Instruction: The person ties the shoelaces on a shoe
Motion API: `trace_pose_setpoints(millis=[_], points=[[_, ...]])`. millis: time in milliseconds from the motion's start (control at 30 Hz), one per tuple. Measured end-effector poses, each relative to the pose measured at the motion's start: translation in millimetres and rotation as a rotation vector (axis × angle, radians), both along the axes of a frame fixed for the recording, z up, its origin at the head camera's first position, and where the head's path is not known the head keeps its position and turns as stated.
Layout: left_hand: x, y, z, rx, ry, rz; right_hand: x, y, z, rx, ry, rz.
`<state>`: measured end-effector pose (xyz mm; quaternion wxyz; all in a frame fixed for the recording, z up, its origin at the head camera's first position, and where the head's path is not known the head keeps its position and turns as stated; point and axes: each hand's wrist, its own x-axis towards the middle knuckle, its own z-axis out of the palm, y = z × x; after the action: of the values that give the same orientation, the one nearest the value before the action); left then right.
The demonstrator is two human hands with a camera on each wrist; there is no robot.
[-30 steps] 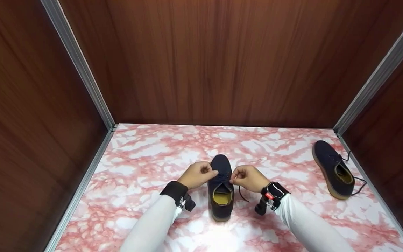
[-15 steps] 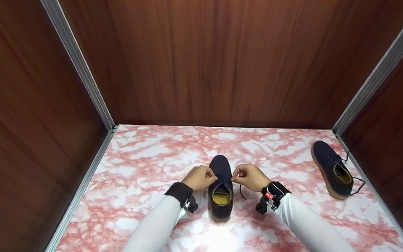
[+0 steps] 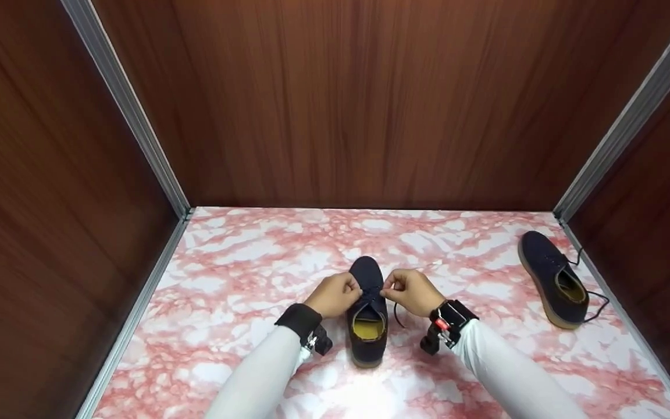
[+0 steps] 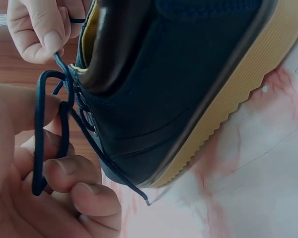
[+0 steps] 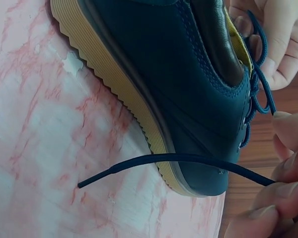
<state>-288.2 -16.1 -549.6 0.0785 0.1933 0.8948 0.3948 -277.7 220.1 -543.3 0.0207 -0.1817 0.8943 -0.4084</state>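
Note:
A dark navy shoe (image 3: pixel 368 343) with a yellow lining and tan sole stands toe-away between the hands. In the left wrist view, my left hand (image 4: pixel 44 163) pinches a loop of the blue shoelace (image 4: pixel 39 134) beside the eyelets, and one lace end hangs down past the shoe's side. My right hand (image 3: pixel 413 292) pinches the lace on the opposite side. Its free end (image 5: pixel 188 157) trails out from the fingers across the right wrist view. Both hands are just above the lacing, where the strands cross; the knot itself is partly hidden by fingers.
A second navy shoe (image 3: pixel 553 279) lies at the right with its laces loose, near the right wall (image 3: pixel 649 262). Brown wood-pattern panels (image 3: pixel 335 105) enclose the back and sides of the red-and-white marbled surface (image 3: pixel 242 262).
The left hand has shifted slightly right, its fingertips turning inward over the lacing. My right hand has stayed almost in place, still pinching the lace. Both shoes stay put.

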Motion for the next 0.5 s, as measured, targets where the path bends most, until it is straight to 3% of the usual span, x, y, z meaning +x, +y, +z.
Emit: trace_pose_setpoints(millis=[267,500], points=[[0.6,-1.9,-1.8,0.047,-0.006,0.01,-0.6,-15,-5.2,0.016,0.052,-0.034],[2.4,-4.4,-2.7,0.084,-0.007,0.012,0.2,-25,-8.7,0.026,0.032,-0.013]])
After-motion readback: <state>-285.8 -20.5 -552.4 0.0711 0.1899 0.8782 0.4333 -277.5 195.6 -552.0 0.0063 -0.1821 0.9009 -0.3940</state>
